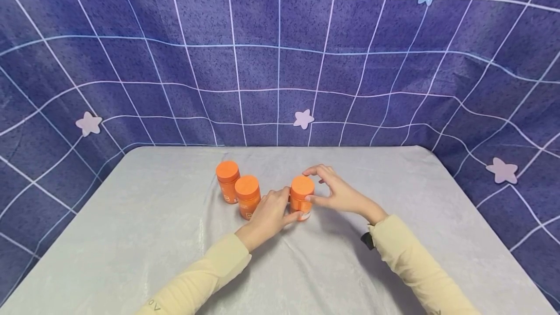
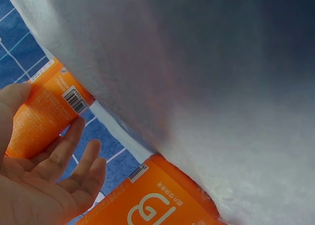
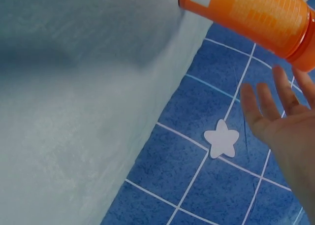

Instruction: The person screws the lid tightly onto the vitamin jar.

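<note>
Three orange bottles with orange lids are on the grey-covered table. My left hand (image 1: 270, 212) holds the right-hand bottle (image 1: 302, 187) by its body, thumb on the near side. In the left wrist view its fingers (image 2: 59, 158) reach along the barcode side of that bottle (image 2: 49, 104). My right hand (image 1: 339, 193) has thumb and index finger at either side of the same bottle's top. The right wrist view shows the index finger at the lid (image 3: 306, 50), the other fingers spread apart. Just left of my left hand stands the middle bottle (image 1: 247, 193).
Behind the middle bottle, to the left, is another orange bottle (image 1: 227, 179). A wrinkled grey cloth covers the table (image 1: 131, 237). Beyond its back edge hangs a blue curtain (image 1: 258, 67) with white lines and stars.
</note>
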Motion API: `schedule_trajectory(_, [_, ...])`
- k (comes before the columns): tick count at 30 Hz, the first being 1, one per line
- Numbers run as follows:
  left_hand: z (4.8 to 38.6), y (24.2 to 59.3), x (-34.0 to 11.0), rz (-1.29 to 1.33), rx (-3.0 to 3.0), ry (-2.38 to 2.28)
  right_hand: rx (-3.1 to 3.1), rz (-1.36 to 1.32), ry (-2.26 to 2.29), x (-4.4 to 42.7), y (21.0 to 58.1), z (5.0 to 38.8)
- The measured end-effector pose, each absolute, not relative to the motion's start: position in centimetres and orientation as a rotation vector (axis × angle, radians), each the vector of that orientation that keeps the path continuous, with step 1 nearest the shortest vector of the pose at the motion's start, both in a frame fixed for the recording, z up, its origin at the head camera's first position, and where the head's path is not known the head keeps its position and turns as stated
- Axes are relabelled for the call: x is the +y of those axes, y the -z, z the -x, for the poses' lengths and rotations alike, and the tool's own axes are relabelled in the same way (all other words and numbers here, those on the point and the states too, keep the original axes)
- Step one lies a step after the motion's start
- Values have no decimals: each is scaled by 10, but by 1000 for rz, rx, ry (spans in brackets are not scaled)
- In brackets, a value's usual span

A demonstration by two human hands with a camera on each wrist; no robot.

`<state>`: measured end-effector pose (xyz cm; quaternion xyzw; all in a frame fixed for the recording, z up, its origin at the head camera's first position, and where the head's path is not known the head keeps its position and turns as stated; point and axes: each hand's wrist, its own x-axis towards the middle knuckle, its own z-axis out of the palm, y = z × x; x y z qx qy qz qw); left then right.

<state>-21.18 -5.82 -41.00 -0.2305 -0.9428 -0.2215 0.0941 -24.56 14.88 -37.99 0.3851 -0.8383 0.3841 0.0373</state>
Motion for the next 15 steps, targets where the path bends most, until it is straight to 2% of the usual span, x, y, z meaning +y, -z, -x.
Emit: schedule_trajectory(15, [211,410,-58,699,-2775,660,-2559,-1350,-1145,150,372,250])
